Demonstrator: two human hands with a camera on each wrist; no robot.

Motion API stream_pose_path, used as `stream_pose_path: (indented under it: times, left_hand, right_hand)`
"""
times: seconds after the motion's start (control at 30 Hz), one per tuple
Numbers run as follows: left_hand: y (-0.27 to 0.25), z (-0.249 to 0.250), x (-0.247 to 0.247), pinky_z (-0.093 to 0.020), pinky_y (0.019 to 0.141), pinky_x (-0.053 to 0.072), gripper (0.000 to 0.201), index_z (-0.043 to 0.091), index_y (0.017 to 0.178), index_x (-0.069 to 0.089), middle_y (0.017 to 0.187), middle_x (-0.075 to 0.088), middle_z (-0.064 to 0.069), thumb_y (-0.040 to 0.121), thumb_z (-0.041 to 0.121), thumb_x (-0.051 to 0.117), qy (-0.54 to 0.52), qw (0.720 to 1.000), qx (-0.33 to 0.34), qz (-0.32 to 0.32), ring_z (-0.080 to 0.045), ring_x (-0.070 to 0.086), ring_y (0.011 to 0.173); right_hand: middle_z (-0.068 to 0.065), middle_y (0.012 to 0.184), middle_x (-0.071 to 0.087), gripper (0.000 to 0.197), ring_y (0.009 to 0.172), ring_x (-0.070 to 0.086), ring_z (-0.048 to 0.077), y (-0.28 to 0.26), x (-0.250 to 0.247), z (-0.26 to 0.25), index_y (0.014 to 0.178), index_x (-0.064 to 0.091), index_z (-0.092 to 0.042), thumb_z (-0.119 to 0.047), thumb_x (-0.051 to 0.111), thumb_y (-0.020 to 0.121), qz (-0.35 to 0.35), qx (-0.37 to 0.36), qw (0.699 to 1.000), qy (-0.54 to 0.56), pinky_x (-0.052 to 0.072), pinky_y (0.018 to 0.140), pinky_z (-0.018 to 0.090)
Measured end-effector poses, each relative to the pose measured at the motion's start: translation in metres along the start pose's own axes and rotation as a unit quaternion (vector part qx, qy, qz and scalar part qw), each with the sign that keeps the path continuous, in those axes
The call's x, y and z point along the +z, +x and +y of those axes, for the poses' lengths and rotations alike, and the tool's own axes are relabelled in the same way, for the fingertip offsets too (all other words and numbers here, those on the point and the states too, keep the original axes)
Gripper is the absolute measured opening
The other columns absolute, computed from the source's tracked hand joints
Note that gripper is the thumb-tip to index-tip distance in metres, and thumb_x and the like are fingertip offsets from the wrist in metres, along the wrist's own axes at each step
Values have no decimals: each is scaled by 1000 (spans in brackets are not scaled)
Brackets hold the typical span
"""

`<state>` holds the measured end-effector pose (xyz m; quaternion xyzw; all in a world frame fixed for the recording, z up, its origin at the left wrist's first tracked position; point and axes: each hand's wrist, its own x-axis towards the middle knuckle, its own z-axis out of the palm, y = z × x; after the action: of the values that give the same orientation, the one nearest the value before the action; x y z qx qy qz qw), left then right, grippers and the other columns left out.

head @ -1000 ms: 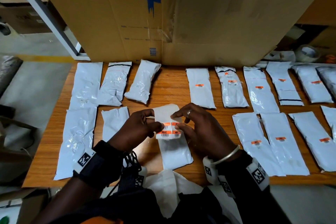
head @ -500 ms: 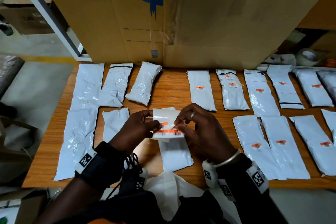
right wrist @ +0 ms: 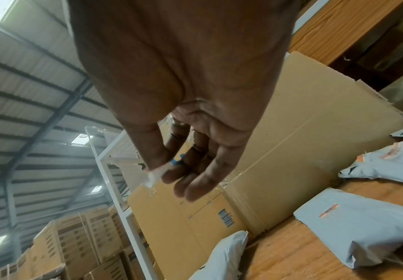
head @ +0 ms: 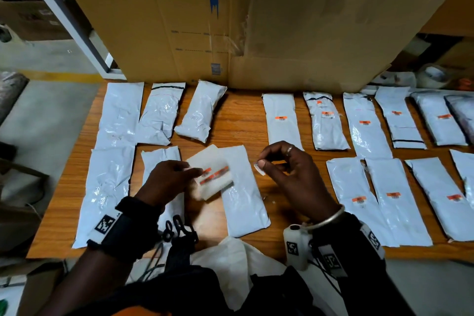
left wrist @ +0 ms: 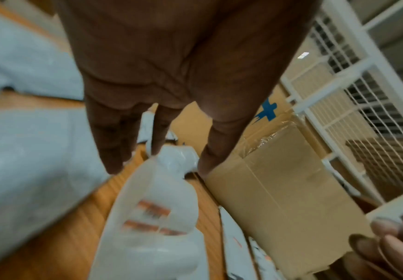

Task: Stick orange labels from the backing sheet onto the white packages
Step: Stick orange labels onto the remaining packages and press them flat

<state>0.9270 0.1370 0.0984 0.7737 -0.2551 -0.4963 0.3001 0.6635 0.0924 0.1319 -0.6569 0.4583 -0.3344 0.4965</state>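
Labels (head: 214, 174) in orange, three of them blurred by motion, remain on the translucent white backing sheet (head: 209, 177) that the left hand (head: 168, 179) pinches at its left edge, thumb on top and fingers beneath, holding it just above the tabletop (head: 241, 120). The sheet overlaps the near middle package (head: 243, 200), a smooth, glossy white plastic mailer lying flat and unlabelled. To its right, apart from the sheet, the right hand (head: 287, 174) is raised with thumb and forefinger pinched on one small peeled label (head: 257, 167), its pale underside showing; the other fingers are loosely curled, one wearing a ring, and a metal bangle circles the wrist. Both wrists carry black straps with square black-and-white markers.

White packages (head: 400, 197) fill the wood-grain tabletop in two rows: those on the right each bear an orange label with a barcode whose print is too small to read, those on the left (head: 118, 115) are crinkled and bare. Behind the far row stands a large brown cardboard box (head: 282, 33), taped with clear film, marked with a blue symbol and a small barcode. A tape roll (head: 433, 77) sits far right.
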Motion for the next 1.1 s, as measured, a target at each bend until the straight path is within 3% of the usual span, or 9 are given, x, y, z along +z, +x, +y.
stream_pose_path:
  times: [0.07, 0.13, 0.23, 0.33, 0.4, 0.53, 0.67, 0.87, 1.1]
  left_hand:
    - [-1, -1, -5, -40, 95, 53, 58, 7, 128, 65, 128, 64, -14, 78, 26, 87, 95, 992, 35, 81, -26, 65, 108]
    - [-7, 2, -4, -36, 90, 54, 54, 12, 125, 66, 125, 66, -9, 77, 22, 89, 42, 989, 96, 104, -22, 66, 104]
    - [-20, 11, 9, -38, 85, 58, 37, 10, 103, 74, 100, 77, -9, 70, 16, 90, -61, 990, 118, -54, -25, 73, 91]
    - [-25, 14, 25, -30, 73, 59, 45, 7, 105, 73, 92, 79, -12, 66, 21, 90, -57, 978, 96, -177, -19, 75, 84]
    - [-24, 13, 30, -22, 62, 56, 32, 3, 104, 73, 86, 77, -12, 76, 10, 87, -61, 978, 92, -176, -15, 75, 77]
    - [-20, 10, 32, -21, 58, 57, 26, -3, 101, 72, 83, 75, -19, 78, 0, 83, -92, 980, 83, -156, -18, 75, 70]
    - [-11, 5, 36, -20, 58, 56, 25, -5, 102, 71, 85, 75, -24, 79, -3, 81, -118, 979, 66, -153, -18, 75, 70]
    - [16, -5, 51, -23, 65, 61, 23, -7, 100, 73, 84, 75, -22, 78, -5, 81, -132, 978, 25, -162, -19, 74, 69]
    - [29, -16, 66, -20, 57, 57, 14, -8, 93, 74, 73, 74, -18, 80, -5, 79, -125, 983, -10, -132, -18, 72, 61]
  right_hand:
    - [-7, 97, 74, 7, 91, 69, 7, 4, 3, 4, 99, 70, -14, -10, 72, 93, -33, 16, 999, -2, 56, 78, 24]
    - [-5, 97, 72, 11, 84, 69, 11, 7, 9, 7, 99, 72, -16, -7, 71, 92, -55, 28, 998, -15, 54, 73, 19]
    - [3, 89, 70, 25, 76, 69, 12, 11, 20, 10, 107, 71, -19, -2, 74, 89, -73, 54, 996, -6, 57, 71, 22]
    - [7, 85, 71, 36, 73, 71, 21, 14, 31, 14, 112, 64, -20, 1, 76, 85, -73, 73, 995, 13, 60, 73, 40]
    - [8, 86, 72, 37, 74, 71, 25, 13, 36, 17, 113, 62, -21, 1, 76, 86, -66, 78, 995, 19, 60, 73, 44]
    - [4, 90, 73, 38, 75, 71, 26, 11, 41, 22, 113, 62, -25, -4, 79, 86, -48, 89, 994, 29, 60, 71, 45]
    - [-11, 98, 74, 37, 74, 71, 9, 14, 39, 39, 110, 67, -32, -24, 88, 79, 8, 119, 993, -25, 59, 65, 30]
    - [3, 79, 77, 8, 68, 68, 10, 19, 40, 67, 85, 79, -15, -22, 83, 83, 17, 217, 976, -6, 51, 53, 25]
    - [6, 78, 75, 15, 65, 67, 12, 29, 55, 85, 86, 75, -13, -21, 85, 79, 30, 246, 969, -14, 50, 49, 25]
